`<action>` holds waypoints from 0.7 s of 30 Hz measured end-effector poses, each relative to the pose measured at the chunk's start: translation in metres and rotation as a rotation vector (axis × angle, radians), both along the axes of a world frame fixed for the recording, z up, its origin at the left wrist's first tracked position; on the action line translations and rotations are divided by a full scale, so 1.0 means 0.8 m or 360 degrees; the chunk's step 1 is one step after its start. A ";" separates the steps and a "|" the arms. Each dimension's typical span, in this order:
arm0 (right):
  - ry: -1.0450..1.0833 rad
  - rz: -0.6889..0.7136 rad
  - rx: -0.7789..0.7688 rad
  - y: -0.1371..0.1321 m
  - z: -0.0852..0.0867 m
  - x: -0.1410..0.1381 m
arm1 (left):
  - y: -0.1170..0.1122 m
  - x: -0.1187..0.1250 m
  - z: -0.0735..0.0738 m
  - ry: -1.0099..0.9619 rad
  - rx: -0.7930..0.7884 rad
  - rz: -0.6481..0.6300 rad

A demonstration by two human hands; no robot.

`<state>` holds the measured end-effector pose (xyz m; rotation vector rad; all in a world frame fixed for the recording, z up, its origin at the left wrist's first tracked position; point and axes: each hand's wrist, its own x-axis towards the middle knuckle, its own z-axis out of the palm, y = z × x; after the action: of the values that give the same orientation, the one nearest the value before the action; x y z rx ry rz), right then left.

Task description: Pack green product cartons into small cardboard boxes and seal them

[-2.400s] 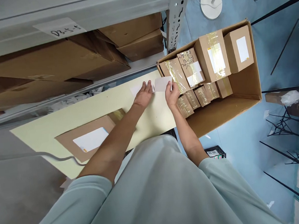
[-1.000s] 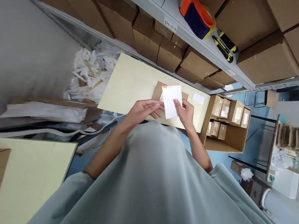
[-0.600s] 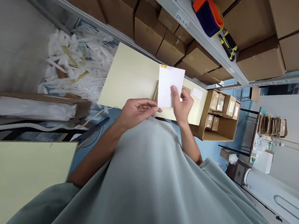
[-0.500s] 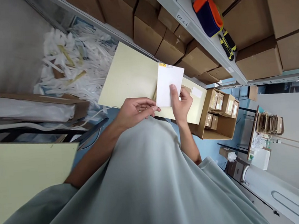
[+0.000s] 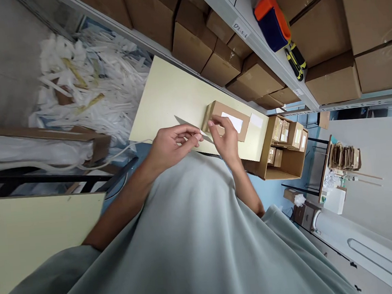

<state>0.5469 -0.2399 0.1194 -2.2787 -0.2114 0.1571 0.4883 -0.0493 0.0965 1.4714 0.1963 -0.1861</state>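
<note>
My left hand (image 5: 177, 146) is closed, pinching a thin white card (image 5: 182, 120) between thumb and fingertips. The card is tilted nearly edge-on, showing as a narrow grey strip with a white corner at the fingertips. To its right, my right hand (image 5: 226, 140) has its thumb and bent fingers apart, with nothing seen between them. Behind that hand, a small brown cardboard box (image 5: 245, 128) lies on the pale yellow table (image 5: 164, 93). A white label (image 5: 235, 122) shows on the box, partly covered by my fingers.
A white slip (image 5: 256, 120) lies beyond the box. An open carton (image 5: 288, 171) holding small boxes stands at the table's right end. Shelving (image 5: 271, 64) with cartons, an orange-blue holder (image 5: 273, 21) and yellow-black cutters (image 5: 294, 62) runs along the back. Shredded paper (image 5: 109, 81) heaps at left.
The card, earlier upright and facing me in both hands, has tipped nearly edge-on. My right hand has let go and moved slightly left; the box behind is now exposed.
</note>
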 end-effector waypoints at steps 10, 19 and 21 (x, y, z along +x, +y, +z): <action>0.0138 0.0223 0.0165 0.007 0.022 -0.008 | 0.014 0.010 -0.004 -0.0122 0.0296 -0.0103; 0.0088 -0.0494 0.0351 -0.013 0.017 0.004 | 0.096 0.087 -0.099 0.0488 0.1046 0.0313; 0.0086 -0.0626 0.0367 -0.023 0.023 0.001 | 0.145 0.113 -0.129 0.0576 0.1151 0.0354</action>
<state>0.5480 -0.2583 0.1381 -2.0379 0.2370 -0.0113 0.5788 0.0665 -0.0069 2.1074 0.7798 -0.2108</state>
